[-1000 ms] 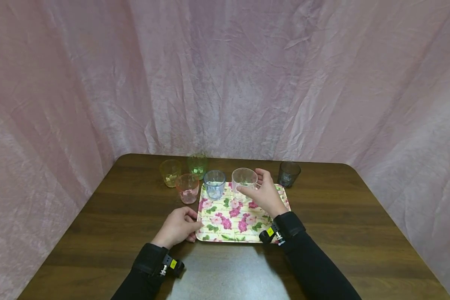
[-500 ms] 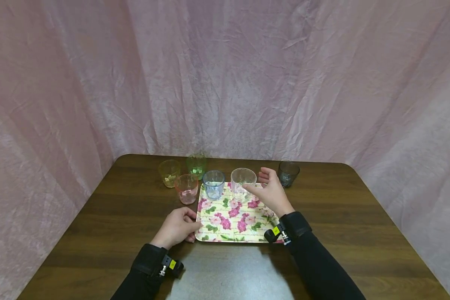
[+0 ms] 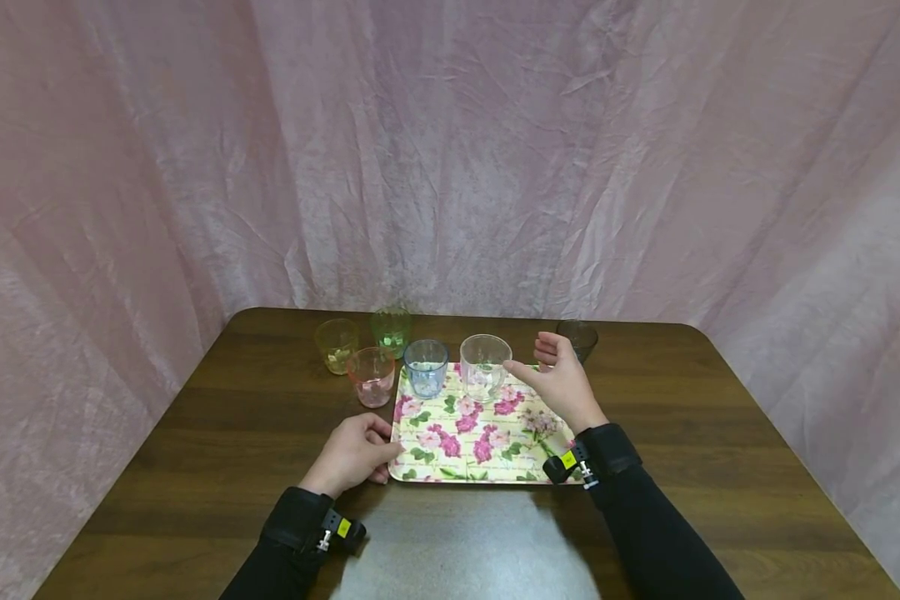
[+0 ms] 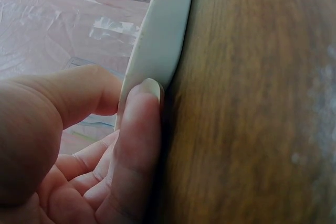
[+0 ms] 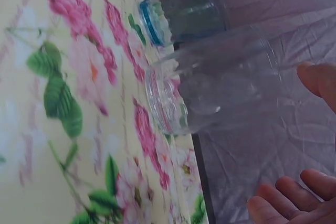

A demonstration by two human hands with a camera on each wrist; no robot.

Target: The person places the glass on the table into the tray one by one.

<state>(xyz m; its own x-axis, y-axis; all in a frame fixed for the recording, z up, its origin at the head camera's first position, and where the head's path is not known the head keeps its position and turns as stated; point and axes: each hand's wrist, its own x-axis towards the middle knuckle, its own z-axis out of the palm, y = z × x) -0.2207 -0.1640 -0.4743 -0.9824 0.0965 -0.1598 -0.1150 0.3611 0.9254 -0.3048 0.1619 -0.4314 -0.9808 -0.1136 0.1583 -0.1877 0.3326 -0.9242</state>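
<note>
My left hand [image 3: 351,454] pinches the left edge of a flowered tray [image 3: 435,462] between thumb and fingers. In the left wrist view the tray's pale side wall [image 4: 163,30] runs up from that grip. A clear glass [image 3: 485,371] stands upright on the tray's far part, beside a blue-tinted glass [image 3: 426,368]. My right hand [image 3: 562,383] hovers over the right of the tray, thumb and fingers spread with nothing between them. In the right wrist view a gap shows between its fingers [image 5: 286,195] and the clear glass [image 5: 220,87].
Left of the tray stand a pink glass [image 3: 372,379], a yellow glass [image 3: 337,346] and a green glass [image 3: 392,329]. A dark smoky glass [image 3: 587,336] is partly hidden behind the right hand. The wooden table [image 3: 720,450] backs onto a pink curtain [image 3: 450,167].
My right hand has let go of the clear glass and drawn away to the right. That glass stays standing on the tray. The left hand keeps its grip on the tray's edge.
</note>
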